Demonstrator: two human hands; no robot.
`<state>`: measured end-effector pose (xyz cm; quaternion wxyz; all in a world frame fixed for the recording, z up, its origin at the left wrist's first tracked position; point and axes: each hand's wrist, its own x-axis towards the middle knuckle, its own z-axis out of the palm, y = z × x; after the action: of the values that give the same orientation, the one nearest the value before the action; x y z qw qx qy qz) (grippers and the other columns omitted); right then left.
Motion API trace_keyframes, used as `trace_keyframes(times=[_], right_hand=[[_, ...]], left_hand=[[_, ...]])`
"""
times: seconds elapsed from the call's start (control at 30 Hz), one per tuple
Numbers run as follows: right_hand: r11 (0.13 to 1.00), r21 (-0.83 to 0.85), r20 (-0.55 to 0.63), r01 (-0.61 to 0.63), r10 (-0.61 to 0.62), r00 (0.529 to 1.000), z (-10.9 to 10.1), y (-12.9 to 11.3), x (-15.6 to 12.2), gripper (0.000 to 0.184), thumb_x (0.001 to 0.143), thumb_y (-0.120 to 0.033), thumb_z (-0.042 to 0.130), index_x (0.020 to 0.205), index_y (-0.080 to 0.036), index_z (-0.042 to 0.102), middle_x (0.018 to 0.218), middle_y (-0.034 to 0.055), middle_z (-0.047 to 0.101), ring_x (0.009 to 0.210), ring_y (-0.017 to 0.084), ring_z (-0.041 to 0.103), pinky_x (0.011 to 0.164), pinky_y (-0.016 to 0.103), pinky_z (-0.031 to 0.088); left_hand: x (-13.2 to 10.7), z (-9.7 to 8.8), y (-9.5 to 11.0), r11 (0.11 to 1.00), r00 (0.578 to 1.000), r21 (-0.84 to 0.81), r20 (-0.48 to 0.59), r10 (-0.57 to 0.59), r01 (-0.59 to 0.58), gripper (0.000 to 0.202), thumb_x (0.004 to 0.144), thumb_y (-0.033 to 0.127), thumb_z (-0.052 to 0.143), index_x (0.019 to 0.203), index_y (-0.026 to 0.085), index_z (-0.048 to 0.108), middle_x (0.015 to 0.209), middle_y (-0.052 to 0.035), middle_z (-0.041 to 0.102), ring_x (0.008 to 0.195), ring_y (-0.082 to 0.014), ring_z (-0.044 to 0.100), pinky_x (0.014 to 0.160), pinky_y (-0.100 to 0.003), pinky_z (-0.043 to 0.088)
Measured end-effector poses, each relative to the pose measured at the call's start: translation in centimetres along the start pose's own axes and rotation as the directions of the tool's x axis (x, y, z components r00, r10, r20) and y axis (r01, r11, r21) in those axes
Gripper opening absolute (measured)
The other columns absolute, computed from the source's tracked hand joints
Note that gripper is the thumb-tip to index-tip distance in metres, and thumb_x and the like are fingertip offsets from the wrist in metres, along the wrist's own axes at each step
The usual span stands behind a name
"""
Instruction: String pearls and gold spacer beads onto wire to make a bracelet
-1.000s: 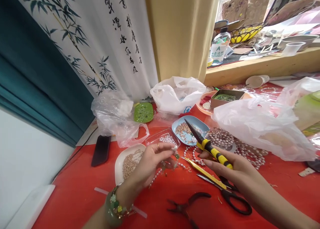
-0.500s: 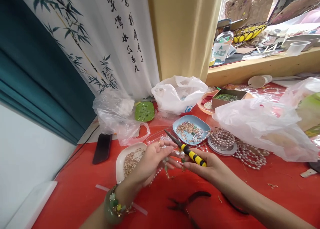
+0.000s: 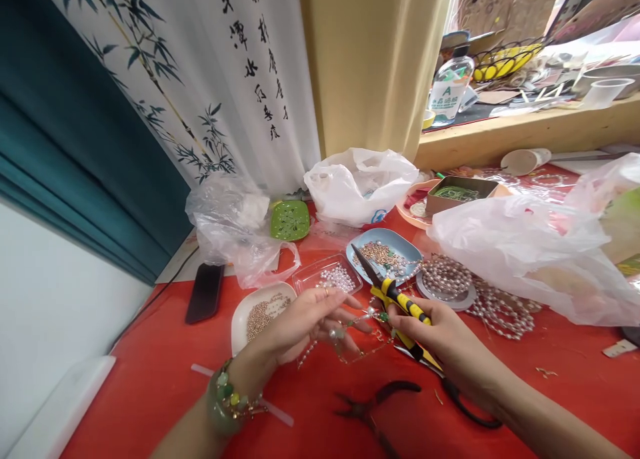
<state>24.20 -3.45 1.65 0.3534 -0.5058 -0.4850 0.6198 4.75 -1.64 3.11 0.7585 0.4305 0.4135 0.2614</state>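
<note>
A beaded chain (image 3: 338, 334) with pearls, green beads and fine gold links hangs between my two hands. My left hand (image 3: 315, 315) is turned palm up, with the chain lying over its half-stretched fingers; the thumb's grip on it is partly hidden. In my right hand (image 3: 425, 325) are long-nose pliers (image 3: 395, 297) with yellow and black handles, their dark tips pointing up and left. The right fingertips also touch the chain's end by a green bead. Below, dark cutting pliers (image 3: 367, 409) lie on the red table, and scissors (image 3: 457, 392) are partly under my right wrist.
A white dish (image 3: 240, 315) of gold beads, a clear tray (image 3: 357, 282) of pearls and a blue dish (image 3: 415, 252) of mixed beads stand beyond my hands. Bead strings (image 3: 505, 309) and a plastic bag (image 3: 530, 245) lie right; a phone (image 3: 205, 292) lies left.
My right hand with the pliers has moved right, away from my left hand, and the pliers' handles have spread apart. The chain is stretched wider between the hands.
</note>
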Motion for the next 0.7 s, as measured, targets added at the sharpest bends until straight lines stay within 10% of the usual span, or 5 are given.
trace_keyframes(times=[0.37,0.7], right_hand=[[0.972,0.204,-0.071,-0.115,0.132,0.989,-0.6,0.8,0.4,0.029,0.061,-0.041,0.067,0.062,-0.016,0.051,0.053,-0.0047,0.045,0.047,0.008,0.036,0.046,0.021,0.029],[0.996,0.055,-0.141,-0.069,0.076,0.987,-0.9,0.8,0.2,0.024,0.065,-0.039,0.065,0.063,-0.017,0.056,0.054,-0.0044,0.048,0.05,0.01,0.04,0.047,0.02,0.031]], left_hand=[[0.3,-0.8,-0.2,0.996,0.997,0.057,0.007,-0.073,0.073,0.031,0.081,0.04,0.05,0.087,0.011,0.06,0.081,-0.0115,0.07,0.061,-0.0146,0.065,0.061,-0.026,0.048],[1.1,-1.3,0.1,1.0,0.999,-0.006,-0.032,0.012,-0.012,0.023,0.063,0.017,0.071,0.083,0.01,0.063,0.078,-0.006,0.066,0.071,-0.0132,0.062,0.076,-0.029,0.046]])
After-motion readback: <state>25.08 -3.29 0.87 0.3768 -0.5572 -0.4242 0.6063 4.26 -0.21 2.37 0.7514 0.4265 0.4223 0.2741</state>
